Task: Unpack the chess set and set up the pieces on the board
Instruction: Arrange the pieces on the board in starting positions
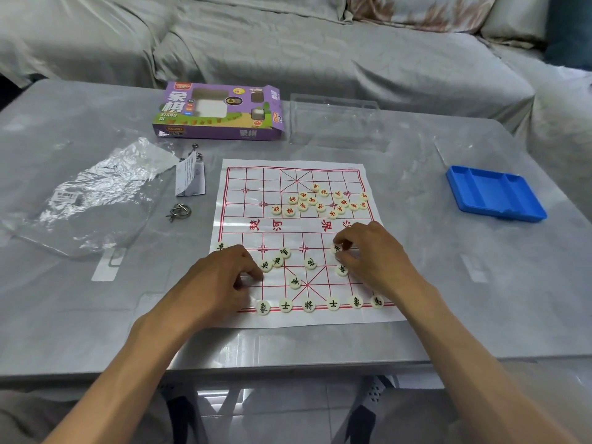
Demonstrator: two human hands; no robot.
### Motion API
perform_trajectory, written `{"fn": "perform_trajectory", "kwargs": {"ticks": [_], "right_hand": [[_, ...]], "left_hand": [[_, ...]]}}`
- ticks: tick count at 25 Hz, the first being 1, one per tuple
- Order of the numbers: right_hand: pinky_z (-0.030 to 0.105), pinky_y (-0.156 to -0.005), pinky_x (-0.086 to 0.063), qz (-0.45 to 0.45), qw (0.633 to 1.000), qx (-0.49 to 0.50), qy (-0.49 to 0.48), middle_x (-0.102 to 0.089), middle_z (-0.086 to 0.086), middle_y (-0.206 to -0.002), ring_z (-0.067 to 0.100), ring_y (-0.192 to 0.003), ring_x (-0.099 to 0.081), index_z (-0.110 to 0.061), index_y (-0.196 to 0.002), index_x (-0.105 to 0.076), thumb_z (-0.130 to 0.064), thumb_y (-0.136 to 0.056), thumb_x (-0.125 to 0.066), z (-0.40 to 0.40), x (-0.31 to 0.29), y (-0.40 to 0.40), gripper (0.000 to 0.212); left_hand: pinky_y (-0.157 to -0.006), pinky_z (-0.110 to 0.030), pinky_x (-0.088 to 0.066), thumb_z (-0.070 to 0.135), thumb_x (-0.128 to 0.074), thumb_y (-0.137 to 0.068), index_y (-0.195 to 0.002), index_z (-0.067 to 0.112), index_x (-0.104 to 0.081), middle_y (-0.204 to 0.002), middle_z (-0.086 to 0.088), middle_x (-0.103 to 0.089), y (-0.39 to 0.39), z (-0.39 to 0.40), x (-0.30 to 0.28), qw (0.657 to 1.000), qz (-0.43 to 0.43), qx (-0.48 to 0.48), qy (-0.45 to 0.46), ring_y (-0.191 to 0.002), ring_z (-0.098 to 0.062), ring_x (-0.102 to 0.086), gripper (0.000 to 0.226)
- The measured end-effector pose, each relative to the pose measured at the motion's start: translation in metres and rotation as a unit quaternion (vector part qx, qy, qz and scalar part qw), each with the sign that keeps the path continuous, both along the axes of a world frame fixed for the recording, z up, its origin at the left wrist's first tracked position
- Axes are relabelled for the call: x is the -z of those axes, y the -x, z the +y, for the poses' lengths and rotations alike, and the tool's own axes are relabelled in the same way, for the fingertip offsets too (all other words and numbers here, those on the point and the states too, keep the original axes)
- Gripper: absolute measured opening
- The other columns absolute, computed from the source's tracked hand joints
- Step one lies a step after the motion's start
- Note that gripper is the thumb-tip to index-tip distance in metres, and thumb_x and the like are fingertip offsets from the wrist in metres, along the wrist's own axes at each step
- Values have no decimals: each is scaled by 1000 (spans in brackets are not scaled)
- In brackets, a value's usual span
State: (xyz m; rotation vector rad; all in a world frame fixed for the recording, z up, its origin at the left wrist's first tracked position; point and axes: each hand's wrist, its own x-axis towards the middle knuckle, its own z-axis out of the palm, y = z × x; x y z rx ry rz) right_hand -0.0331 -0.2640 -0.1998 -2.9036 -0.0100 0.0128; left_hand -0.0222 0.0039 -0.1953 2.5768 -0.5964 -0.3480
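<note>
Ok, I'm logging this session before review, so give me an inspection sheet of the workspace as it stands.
Surface: grey table, glossy.
Job's things: paper board; black pieces partly lined along the near edge, others loose; red pieces clustered on the far half; purple box.
Clutter: plastic bag, metal ring puzzles, blue tray, clear insert.
Hands: right hand pinches a piece; left hand has its fingertips on the board.
Cables: nothing seen.
Surroundings: covered sofa.
</note>
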Motion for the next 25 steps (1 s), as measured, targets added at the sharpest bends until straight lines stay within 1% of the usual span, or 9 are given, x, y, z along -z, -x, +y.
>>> {"fn": "perform_trajectory", "kwargs": {"ticks": [5,8,12,15,18,20,22,23,25], "right_hand": [[27,-84,-44,5,1000,5,-25,-63,-10,-120,12,-107,-50,-32,-119,-64,-32,-95,-57,-4,1,-1,25],[26,-79,-43,-3,1000,15,-13,-65,-9,-113,10,-101,-49,-28,-114,-66,-33,-93,-60,-6,2,-3,23],[24,-73,-38,-17,998,55,-10,-66,-9,-106,9,-96,-47,-27,-113,-66,-40,-89,-64,-11,-2,-4,27],[24,-73,-38,-2,999,43,-10,-66,-8,-105,10,-96,-48,-27,-112,-66,-41,-89,-65,-9,0,-4,27],[25,-73,-39,23,999,37,-27,-65,-11,-105,8,-94,-47,-29,-115,-65,-42,-87,-66,-13,-6,-4,30],[26,-76,-40,10,996,64,-57,-65,-12,-105,9,-92,-49,-28,-116,-64,-36,-88,-67,-26,-21,-4,29],[27,-79,-42,-16,991,116,-71,-67,-7,-104,11,-86,-53,-24,-113,-66,-28,-90,-66,-44,-37,-1,24],[26,-79,-42,-17,988,141,-66,-67,-5,-104,12,-85,-54,-23,-112,-66,-26,-91,-65,-51,-41,1,22],[26,-81,-43,11,985,166,-48,-67,-3,-107,12,-87,-55,-23,-113,-65,-26,-93,-62,-57,-41,5,20]], "left_hand": [[-64,-11,-33,12,-63,-85,-108,29,-71,-108,17,-56,0,-1,0,1000,0,3,-4,-83,-5,-50,30],[-63,-9,-33,12,-63,-85,-109,29,-71,-110,16,-57,0,-1,-1,1000,-1,6,-8,-82,-5,-50,30],[-63,-9,-33,13,-63,-86,-110,29,-70,-112,16,-57,1,-1,-3,1000,-1,4,-8,-85,-5,-50,30],[-65,-9,-34,13,-63,-85,-110,30,-70,-112,16,-57,1,-1,-2,1000,0,5,-8,-86,-5,-51,31],[-65,-10,-34,14,-63,-85,-109,30,-70,-111,17,-57,0,0,-1,1000,1,5,-10,-86,-5,-51,30],[-64,-10,-33,14,-62,-85,-109,30,-70,-109,18,-56,0,-1,-2,1000,0,4,-8,-84,-5,-50,30],[-63,-10,-33,14,-63,-85,-109,30,-70,-106,19,-54,0,-1,-2,1000,1,4,-7,-83,-6,-50,29],[-63,-10,-33,15,-63,-86,-109,30,-70,-106,19,-54,0,-1,-1,1000,2,3,-6,-83,-6,-50,29],[-63,-10,-33,16,-65,-86,-110,30,-70,-107,19,-54,0,-1,-2,1000,6,3,-8,-83,-6,-51,28]]}}
